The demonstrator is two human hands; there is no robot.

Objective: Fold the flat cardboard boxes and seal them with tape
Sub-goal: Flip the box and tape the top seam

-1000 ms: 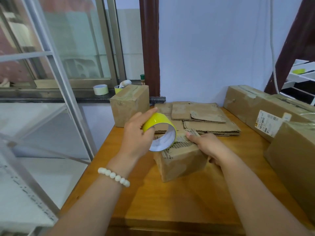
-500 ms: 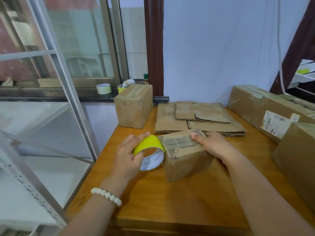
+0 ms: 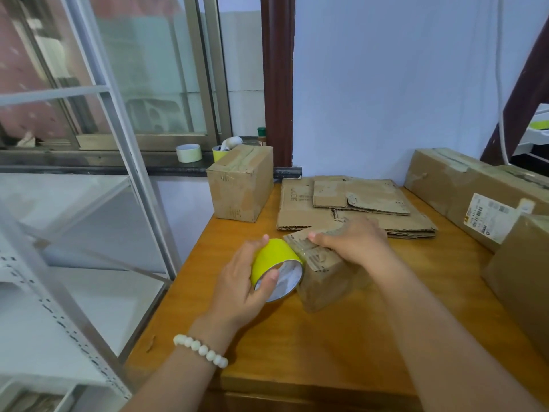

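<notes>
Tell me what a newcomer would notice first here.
The bright yellow tape roll stands out, gripped by the left hand against the left side of a small cardboard box in the middle of the wooden table. The right hand presses down on that box's top. Behind them lies a stack of flat cardboard sheets.

Four made-up boxes are sitting on the surface: a small box [image 3: 326,281] in the middle, a corner box [image 3: 240,188] at the far left corner, and a long box [image 3: 439,182] and a plain box [image 3: 525,281] along the right edge. One stack of flat cardboard [image 3: 303,209] is lying by the far edge. Two tape rolls are showing, a yellow roll [image 3: 274,257] and a pale roll [image 3: 188,153]. Two hands are working, the left hand [image 3: 240,283] and the right hand [image 3: 356,242].
</notes>
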